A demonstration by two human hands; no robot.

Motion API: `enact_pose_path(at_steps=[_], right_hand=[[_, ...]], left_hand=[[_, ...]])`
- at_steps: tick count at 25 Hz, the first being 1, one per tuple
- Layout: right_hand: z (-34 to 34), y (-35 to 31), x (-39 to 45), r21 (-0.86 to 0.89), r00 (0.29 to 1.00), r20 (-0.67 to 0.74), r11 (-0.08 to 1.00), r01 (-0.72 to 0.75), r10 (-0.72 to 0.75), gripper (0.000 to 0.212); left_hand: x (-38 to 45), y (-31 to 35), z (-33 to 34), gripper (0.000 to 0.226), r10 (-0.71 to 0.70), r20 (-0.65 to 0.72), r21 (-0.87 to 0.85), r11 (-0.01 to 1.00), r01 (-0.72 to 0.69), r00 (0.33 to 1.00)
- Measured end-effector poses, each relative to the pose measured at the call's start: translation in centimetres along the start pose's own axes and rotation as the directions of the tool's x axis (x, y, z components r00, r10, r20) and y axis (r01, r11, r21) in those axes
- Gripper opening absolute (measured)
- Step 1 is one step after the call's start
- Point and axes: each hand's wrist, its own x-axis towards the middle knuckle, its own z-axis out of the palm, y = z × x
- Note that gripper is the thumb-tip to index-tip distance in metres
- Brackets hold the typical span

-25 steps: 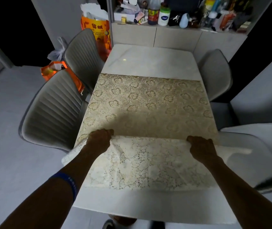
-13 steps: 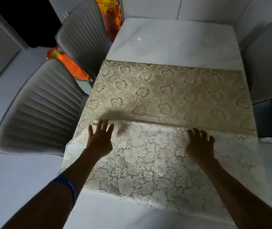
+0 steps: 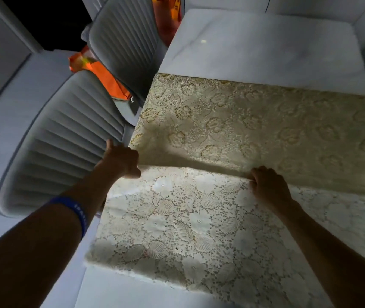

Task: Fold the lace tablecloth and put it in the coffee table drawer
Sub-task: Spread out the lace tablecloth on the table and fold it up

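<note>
White marble-look table (image 3: pixel 254 45), dim room, two grey ribbed chairs (image 3: pixel 66 138) along its left side, an orange bag (image 3: pixel 106 78) on the floor between them.

Lace tablecloth (image 3: pixel 254 121) lies across the table. Far part: flat, gold-toned, rose pattern with darker outlines, far edge straight across the tabletop. Near part: paler, cream-white, openwork flowers and leaves, folded over towards the person; its near left corner sits at the table edge. A shadowed ridge runs across where the two parts meet.

Left hand (image 3: pixel 121 162), blue wristband (image 3: pixel 77 214) on that arm, grips the cloth at the ridge's left end, thumb up. Right hand (image 3: pixel 268 185) at the ridge near the middle, fingers curled into the fold and pinching it.
</note>
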Motion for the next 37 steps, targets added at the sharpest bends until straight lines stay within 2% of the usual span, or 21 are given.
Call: enact_pose_path(at_steps=[2,4,7,10,15,20,26,28,31,34,37], right_hand=[[0.0,0.0,0.3,0.000,1.000,0.005,1.000,-0.006,0.006,0.014],[-0.1,-0.4,0.5,-0.026,1.000,0.007,0.999,-0.022,0.022,0.013],[-0.1,-0.8,0.8,-0.047,0.999,-0.014,0.998,-0.031,0.031,0.016],[0.2,-1.4,1.0,-0.078,0.994,-0.093,0.996,0.045,-0.053,0.018],[1.5,-1.9,0.9,-0.055,0.991,-0.115,0.996,0.067,-0.073,0.018],[1.5,-1.4,1.2,-0.031,0.981,-0.176,0.996,0.081,-0.085,0.015],[1.5,-0.9,2.4,-0.044,0.990,-0.136,0.998,0.036,-0.042,0.035],[1.7,-1.1,2.6,-0.061,0.985,-0.173,0.998,0.009,-0.019,0.027],[2.1,-2.0,3.0,-0.080,0.971,-0.238,0.996,-0.039,0.019,0.027],[2.2,-2.2,2.4,-0.012,0.974,-0.219,0.998,-0.059,0.055,0.030],[2.2,2.6,-0.1,-0.025,0.977,-0.166,0.989,-0.143,0.137,0.038]], left_hand=[[-0.2,-1.2,0.3,0.030,-0.137,-0.136,0.004,0.990,0.139,0.981],[-0.4,-0.5,1.2,0.040,-0.203,-0.219,-0.094,0.978,0.186,0.954],[-0.4,4.1,2.7,0.074,-0.041,-0.305,-0.296,0.954,-0.054,0.952],[0.4,8.3,3.6,0.079,0.030,-0.372,-0.310,0.938,-0.155,0.928],[0.7,10.0,4.4,0.049,-0.017,-0.393,-0.267,0.959,-0.096,0.920],[0.9,9.6,3.3,0.048,-0.058,-0.371,-0.271,0.961,-0.048,0.927],[2.6,9.0,1.9,0.036,-0.066,-0.384,-0.375,0.922,-0.090,0.921],[2.8,9.0,2.2,0.038,-0.086,-0.390,-0.356,0.932,-0.065,0.917],[2.2,10.5,2.1,0.061,-0.143,-0.366,-0.338,0.941,0.012,0.920],[0.5,13.6,2.1,0.072,-0.039,-0.409,-0.295,0.951,-0.092,0.911],[0.0,17.8,0.6,0.068,0.144,-0.512,-0.308,0.890,-0.338,0.847]])
